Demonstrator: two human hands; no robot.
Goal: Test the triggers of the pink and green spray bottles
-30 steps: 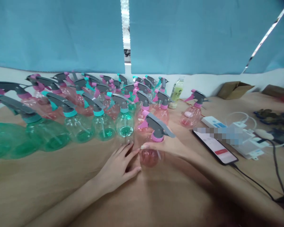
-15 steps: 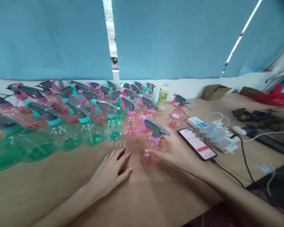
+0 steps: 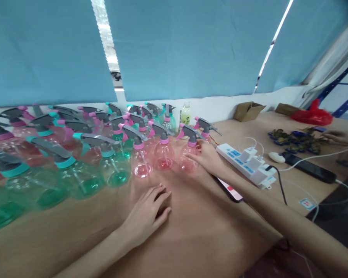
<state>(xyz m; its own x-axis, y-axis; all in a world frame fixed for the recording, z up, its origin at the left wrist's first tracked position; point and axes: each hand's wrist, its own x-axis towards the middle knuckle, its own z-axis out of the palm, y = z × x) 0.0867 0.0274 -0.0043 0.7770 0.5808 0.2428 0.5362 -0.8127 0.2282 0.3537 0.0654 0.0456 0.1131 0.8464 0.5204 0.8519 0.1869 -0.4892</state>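
Note:
My right hand (image 3: 207,158) is wrapped round the right side of a pink spray bottle (image 3: 188,166), which stands upright on the table at the right end of the front row. Its trigger head is grey with a pink collar. Two more pink spray bottles (image 3: 164,156) stand just left of it, and another sits partly hidden behind my right hand. On the bare wood lies my left hand (image 3: 147,212), open, fingers loosely bent and holding nothing. Green spray bottles (image 3: 116,170) continue the row to the left, with several others crowded behind.
A phone (image 3: 230,191) lies partly under my right forearm. Beyond it are a white power strip (image 3: 234,158) with chargers, cables and a black device (image 3: 307,168). A drink bottle (image 3: 186,114), a cardboard box (image 3: 249,112) and a red bag (image 3: 313,114) are farther back. Another person's hand (image 3: 340,137) shows far right.
My right hand has pushed the pink spray bottle away from me, up beside the other bottles. My left hand stays resting on the table. The view has turned to the right.

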